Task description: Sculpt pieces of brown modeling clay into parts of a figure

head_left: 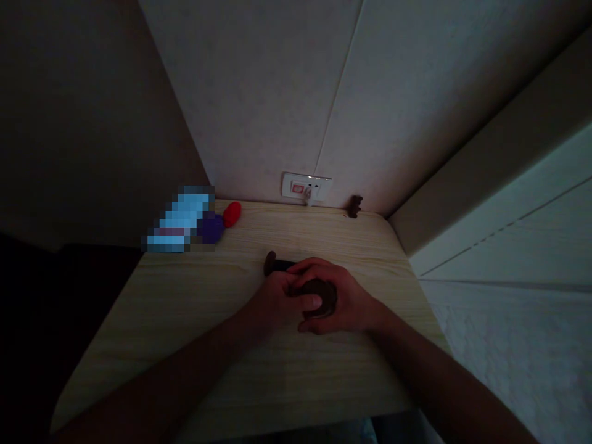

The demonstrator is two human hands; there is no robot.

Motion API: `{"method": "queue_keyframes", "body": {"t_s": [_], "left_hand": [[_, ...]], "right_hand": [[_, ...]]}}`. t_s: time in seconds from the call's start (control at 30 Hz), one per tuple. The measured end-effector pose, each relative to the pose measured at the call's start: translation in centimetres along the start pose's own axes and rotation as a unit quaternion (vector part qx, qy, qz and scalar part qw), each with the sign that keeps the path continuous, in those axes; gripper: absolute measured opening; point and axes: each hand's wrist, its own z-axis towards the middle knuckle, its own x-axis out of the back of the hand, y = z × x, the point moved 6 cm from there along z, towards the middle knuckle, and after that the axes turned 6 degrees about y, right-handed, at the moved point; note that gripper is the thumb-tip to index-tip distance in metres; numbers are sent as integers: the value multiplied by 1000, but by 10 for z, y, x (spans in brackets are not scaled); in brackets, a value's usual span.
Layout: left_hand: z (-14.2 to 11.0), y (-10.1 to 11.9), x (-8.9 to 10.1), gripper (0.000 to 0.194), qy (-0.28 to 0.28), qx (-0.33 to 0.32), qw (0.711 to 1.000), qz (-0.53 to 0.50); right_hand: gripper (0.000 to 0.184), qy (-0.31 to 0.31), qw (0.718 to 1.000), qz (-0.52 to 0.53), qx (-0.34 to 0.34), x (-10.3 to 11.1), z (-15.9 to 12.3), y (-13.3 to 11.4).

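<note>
In dim light both hands meet over the middle of the wooden tabletop (259,364). My right hand (349,296) curls round a dark brown rounded piece (327,295). My left hand (282,296) is closed against the same piece, its thumb lying across the top. Beyond the left hand, a dark bar (283,266) with a brown rounded end (269,263) pokes out. The fingers hide the rest of the bar, so I cannot tell if it joins the brown piece.
A red lump (232,214) and a purple lump (211,229) sit at the back left beside a pixelated bright panel (182,216). A small brown figure (355,206) stands at the back right. Behind is a wall socket (306,187); white quilted fabric (518,351) lies right.
</note>
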Motion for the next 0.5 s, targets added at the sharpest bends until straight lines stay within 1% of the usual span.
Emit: {"method": "queue_keyframes", "body": {"t_s": [0.07, 0.17, 0.23, 0.3, 0.37, 0.4, 0.5], "left_hand": [[-1, 2, -2, 22, -23, -8, 999, 21], [-1, 3, -3, 22, -55, -18, 997, 41], [0, 1, -3, 24, -59, -16, 998, 27], [1, -1, -2, 26, -51, -8, 999, 13], [1, -3, -2, 26, -42, -7, 999, 8], [1, -3, -2, 25, -38, -10, 999, 10], [0, 0, -1, 25, -40, -34, 998, 36]], "right_hand": [[49, -17, 1000, 19, -4, 0, 0, -2], [42, -7, 1000, 11, -6, -2, -1, -3], [41, 17, 1000, -9, -6, -3, -2, -3], [41, 46, 999, -28, -4, -2, -3, -2], [43, 59, 997, -39, -3, -2, -3, -2], [44, 52, 998, -41, -1, -2, -3, -2], [52, -9, 1000, -26, 12, -7, -2, -4]]}}
